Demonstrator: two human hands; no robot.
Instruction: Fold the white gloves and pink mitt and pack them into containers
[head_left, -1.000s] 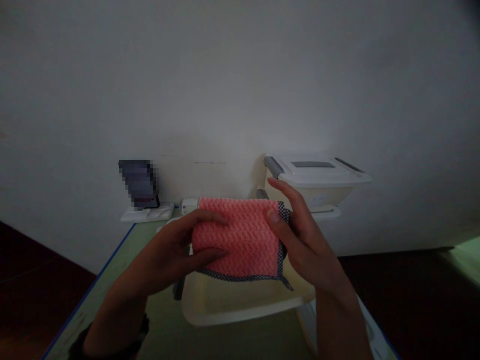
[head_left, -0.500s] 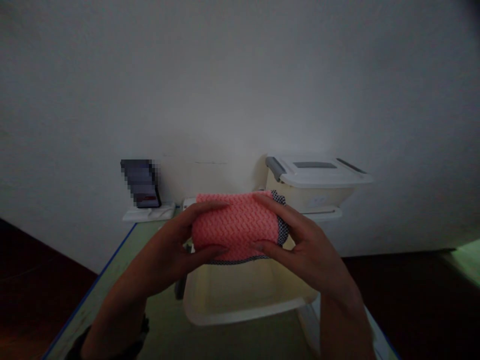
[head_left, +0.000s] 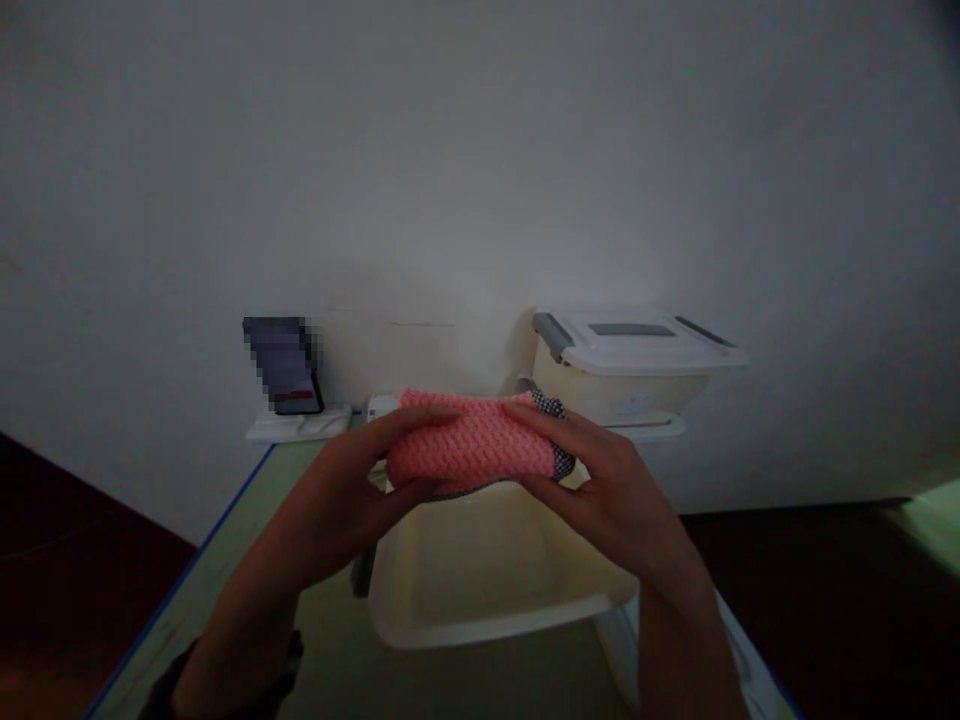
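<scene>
A pink knitted cloth [head_left: 472, 445] with a dark checked border is folded into a thick roll and held in the air between both hands. My left hand [head_left: 352, 490] grips its left end, thumb below and fingers over the top. My right hand [head_left: 607, 485] grips the right end the same way. The cloth hangs just above the far rim of an open cream plastic tub [head_left: 487, 575] that sits on the green table [head_left: 247, 560].
A closed white storage box with grey latches [head_left: 630, 365] stands at the back right against the wall. A phone on a white stand [head_left: 289, 375] stands at the back left. The table's blue-edged left side runs diagonally; dark floor lies beyond both sides.
The cloth went from a flat, hanging square to a tight fold. My right hand moved from its edge to clasp the right end, and both hands tipped it flatter.
</scene>
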